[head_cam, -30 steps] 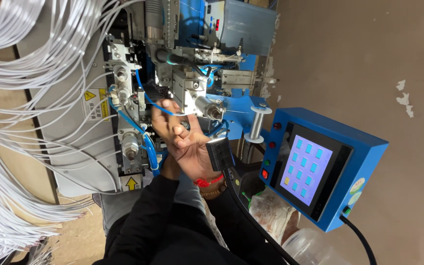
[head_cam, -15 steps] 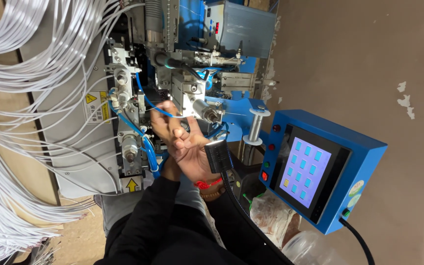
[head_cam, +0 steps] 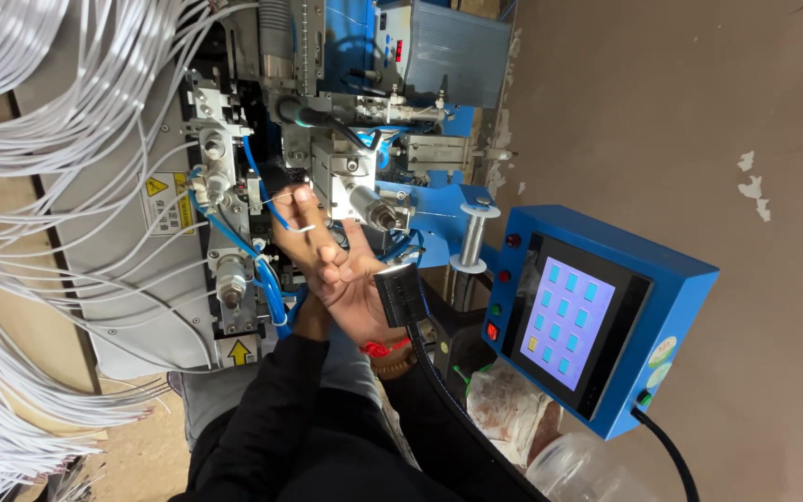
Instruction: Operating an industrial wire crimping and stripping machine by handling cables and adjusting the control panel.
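Thin white wire (head_cam: 301, 226) pinched between fingertips, bent into a small loop just in front of the machine's metal head (head_cam: 341, 177). Left hand (head_cam: 297, 232) raised toward that head, grip narrow, closed on the wire near its looped end. Right hand (head_cam: 357, 284) just beneath and touching the left, palm turned up toward the camera, fingers loosely curled; hard to tell whether its grip also holds the wire, since the strand is too fine to follow there. Red band (head_cam: 383, 348) around the right wrist, dark sleeves (head_cam: 271, 418) running down to the bottom edge.

Black plug (head_cam: 400, 293) resting against the right palm's edge, thick black cable (head_cam: 457, 409) trailing from it downward. Blue air hoses (head_cam: 267, 279) curving beside the left hand, past a grey panel (head_cam: 132, 288) with yellow warning stickers (head_cam: 158, 186). Silver cylinder (head_cam: 375, 209) jutting from the head just above the hands. Small spool post (head_cam: 471, 237) standing right of it on a blue bracket.

Blue control box (head_cam: 597, 316) well to the right, lit touchscreen with a grid of squares, coloured buttons (head_cam: 499, 288) down its near side. Many white wires (head_cam: 39, 149) fanning across the left of the view. Brown wall (head_cam: 699, 112) behind, paint chipped in spots. Clear plastic jar (head_cam: 578, 469) low at the bottom, near the box.
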